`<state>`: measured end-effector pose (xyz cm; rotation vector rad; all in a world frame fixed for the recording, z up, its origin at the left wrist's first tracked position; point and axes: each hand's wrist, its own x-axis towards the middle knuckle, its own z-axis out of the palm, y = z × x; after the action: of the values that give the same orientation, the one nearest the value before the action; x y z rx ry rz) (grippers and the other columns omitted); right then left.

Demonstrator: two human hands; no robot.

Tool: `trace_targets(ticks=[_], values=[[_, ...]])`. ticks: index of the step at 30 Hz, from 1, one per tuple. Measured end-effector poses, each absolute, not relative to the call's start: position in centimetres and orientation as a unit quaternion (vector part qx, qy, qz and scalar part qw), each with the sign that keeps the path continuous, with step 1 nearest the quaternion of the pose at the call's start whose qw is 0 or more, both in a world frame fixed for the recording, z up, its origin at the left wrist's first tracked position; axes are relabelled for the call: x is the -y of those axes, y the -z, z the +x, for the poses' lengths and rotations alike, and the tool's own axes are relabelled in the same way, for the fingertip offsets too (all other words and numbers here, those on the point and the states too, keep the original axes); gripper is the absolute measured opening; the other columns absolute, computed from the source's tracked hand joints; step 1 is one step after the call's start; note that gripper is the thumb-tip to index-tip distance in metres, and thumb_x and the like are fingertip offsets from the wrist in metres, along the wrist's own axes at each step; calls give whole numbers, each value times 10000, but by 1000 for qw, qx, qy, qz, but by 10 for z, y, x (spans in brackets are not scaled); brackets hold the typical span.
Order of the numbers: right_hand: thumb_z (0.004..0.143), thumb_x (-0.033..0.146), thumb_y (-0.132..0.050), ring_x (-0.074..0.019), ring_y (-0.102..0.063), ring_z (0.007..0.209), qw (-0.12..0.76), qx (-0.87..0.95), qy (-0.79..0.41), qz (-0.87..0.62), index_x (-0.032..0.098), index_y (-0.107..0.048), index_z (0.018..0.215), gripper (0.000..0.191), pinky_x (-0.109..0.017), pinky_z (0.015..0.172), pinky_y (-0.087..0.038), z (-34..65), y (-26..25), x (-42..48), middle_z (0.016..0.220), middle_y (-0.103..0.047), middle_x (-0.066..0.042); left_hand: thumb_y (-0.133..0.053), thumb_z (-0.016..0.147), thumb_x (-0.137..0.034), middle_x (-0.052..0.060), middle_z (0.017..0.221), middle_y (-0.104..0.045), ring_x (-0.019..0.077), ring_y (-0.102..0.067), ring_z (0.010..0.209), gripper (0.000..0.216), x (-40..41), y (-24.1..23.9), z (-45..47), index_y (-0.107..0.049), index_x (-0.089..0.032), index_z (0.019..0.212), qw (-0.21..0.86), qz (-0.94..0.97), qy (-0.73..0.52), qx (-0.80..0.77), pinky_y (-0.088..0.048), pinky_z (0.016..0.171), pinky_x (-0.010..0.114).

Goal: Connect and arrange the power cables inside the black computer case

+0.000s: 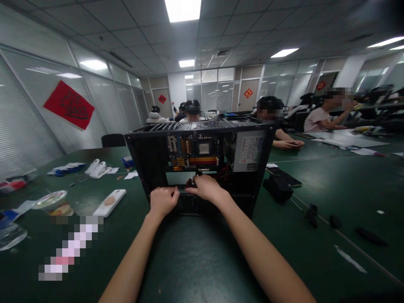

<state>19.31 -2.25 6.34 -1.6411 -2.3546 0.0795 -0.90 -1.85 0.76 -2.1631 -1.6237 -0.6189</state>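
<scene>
An open black computer case lies on its side on the dark green table, its inside facing me. A motherboard and a grey power supply show within. My left hand is closed at the case's lower front edge. My right hand reaches into the lower bay beside a small dark red part, its fingers curled; what either hand grips is hidden.
A white phone lies left of the case, with white gloves, a plastic cup lid and a bottle further left. A black phone and pouch sit to the right. Several people sit at the far tables.
</scene>
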Motion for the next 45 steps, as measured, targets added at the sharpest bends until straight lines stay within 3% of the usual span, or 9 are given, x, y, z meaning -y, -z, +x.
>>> trace_targets(ticks=[8, 11, 13, 18, 24, 30, 34, 36, 45], values=[[864, 489, -670, -302, -697, 1019, 131, 795, -45, -591, 185, -767, 1020, 355, -333, 783, -495, 173, -68, 12, 1078, -744, -155, -416, 965, -356, 92, 866, -772, 287, -717, 825, 416, 22, -13, -4, -756, -206, 776, 131, -763, 213, 596, -467, 726, 361], [853, 494, -675, -279, -702, 961, 222, 793, -66, -564, 189, -780, 926, 330, -302, 739, -469, 183, -82, 13, 972, -762, -131, -550, 913, -393, 68, 1036, -760, 293, -707, 961, 279, 22, -23, 1, -708, -232, 1077, 47, -762, 268, 588, -505, 794, 369], [871, 491, -652, -237, -701, 883, 297, 791, -112, -523, 181, -782, 881, 336, -272, 687, -441, 197, -95, 18, 899, -764, -108, -655, 857, -387, 90, 1240, -697, 290, -664, 1106, 468, 21, -32, 7, -593, -220, 1291, -31, -785, 320, 529, -510, 910, 382], [896, 472, -614, -147, -622, 638, 374, 778, -218, -455, 148, -750, 830, 358, -241, 559, -367, 232, -117, 35, 743, -719, -60, -654, 867, -283, 135, 1304, -645, 248, -666, 1092, 584, 15, -59, 33, -459, -159, 1404, -255, -812, 376, 366, -543, 939, 373], [892, 495, -614, -122, -551, 556, 419, 757, -260, -429, 137, -683, 852, 367, -227, 512, -358, 244, -116, 37, 639, -631, -11, -662, 878, -336, 154, 1321, -635, 275, -623, 1187, 506, 3, -98, 61, -547, -137, 1330, -309, -780, 463, 285, -495, 1040, 405], [939, 551, -537, -108, -508, 439, 489, 701, -314, -413, 153, -635, 855, 418, -215, 430, -355, 245, -126, 41, 527, -543, 31, -764, 807, -363, 132, 1243, -674, 261, -654, 1119, 714, 0, -113, 43, -474, -189, 1436, -347, -819, 400, 222, -533, 961, 372], [920, 632, -529, -97, -435, 351, 487, 679, -341, -431, 184, -565, 763, 477, -208, 351, -292, 247, -130, 45, 450, -469, 53, -667, 866, -375, 56, 854, -736, 201, -683, 785, 285, 7, -117, 29, -728, -141, 1016, -283, -855, 283, 329, -541, 721, 282], [921, 650, -513, -97, -447, 368, 485, 687, -339, -423, 188, -552, 736, 500, -205, 360, -307, 245, -129, 47, 461, -482, 44, -609, 888, -358, 32, 732, -708, 177, -653, 685, 256, 12, -121, 28, -742, -140, 870, -247, -850, 293, 362, -511, 648, 262], [908, 638, -521, -100, -458, 507, 482, 708, -315, -410, 173, -560, 663, 527, -217, 474, -337, 239, -127, 46, 553, -511, 26, -755, 777, -319, 49, 880, -740, 186, -685, 792, 238, 28, -136, 19, -721, -149, 941, -328, -828, 326, 317, -550, 704, 266]])
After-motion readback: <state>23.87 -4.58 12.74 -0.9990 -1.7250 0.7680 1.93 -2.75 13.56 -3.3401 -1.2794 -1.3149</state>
